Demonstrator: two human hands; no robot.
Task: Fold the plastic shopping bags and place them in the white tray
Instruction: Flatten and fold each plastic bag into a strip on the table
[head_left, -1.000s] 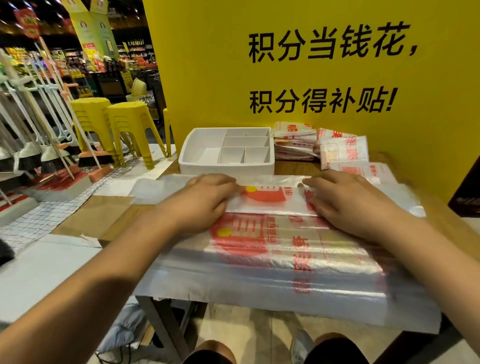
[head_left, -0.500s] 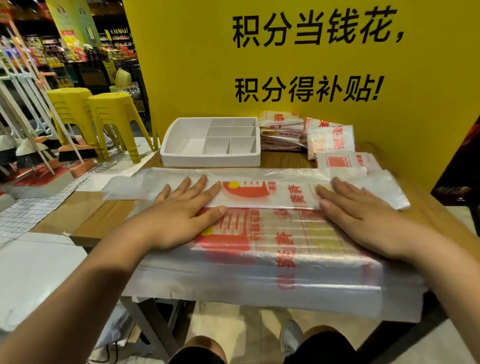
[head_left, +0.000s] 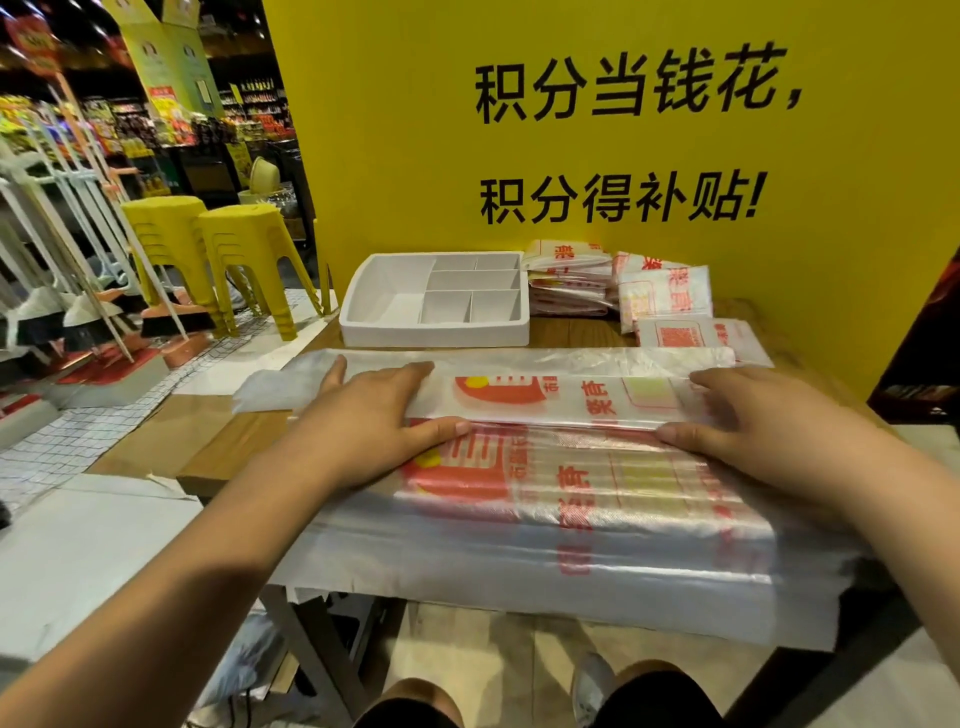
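Note:
A clear plastic shopping bag with red print lies folded into a long strip across the far part of a thick stack of flat bags. My left hand presses flat on the strip's left part, thumb along its near edge. My right hand presses flat on its right part in the same way. The white tray, split into compartments, stands behind the strip and holds nothing.
Folded bags lie in piles right of the tray, with one more nearer me. A yellow wall closes the table's far side. The wooden table's left edge drops to the floor. Yellow stools and brooms stand at left.
Both hands have slid outward along the folded strip, away from each other, and their thumbs now lie along its near edge. The camera has shifted slightly.

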